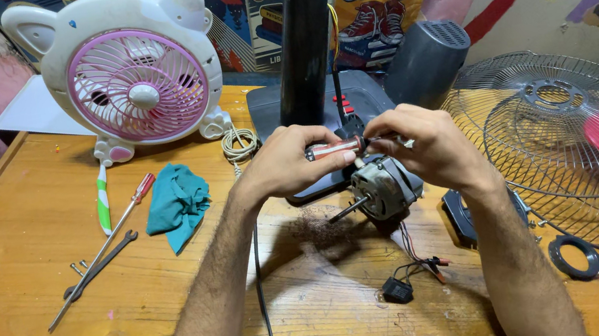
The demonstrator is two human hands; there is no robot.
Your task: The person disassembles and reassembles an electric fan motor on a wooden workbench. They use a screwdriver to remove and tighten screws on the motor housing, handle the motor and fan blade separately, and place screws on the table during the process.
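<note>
Gripping a red-and-clear-handled screwdriver (332,149) in the closed left hand (290,163) while the right hand (427,144) pinches its tip end steady over the grey metal fan motor (383,187) sitting on the wooden table (21,266), so the bit stays lined up, with spare tools, teal rag (176,204) and wire fan guard (557,139) pushed aside.

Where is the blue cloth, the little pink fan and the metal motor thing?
blue cloth (176,204): head view, middle of the crumpled cloth.
little pink fan (140,85): head view, pink front grille.
motor (383,187): head view, its metal body.
</note>
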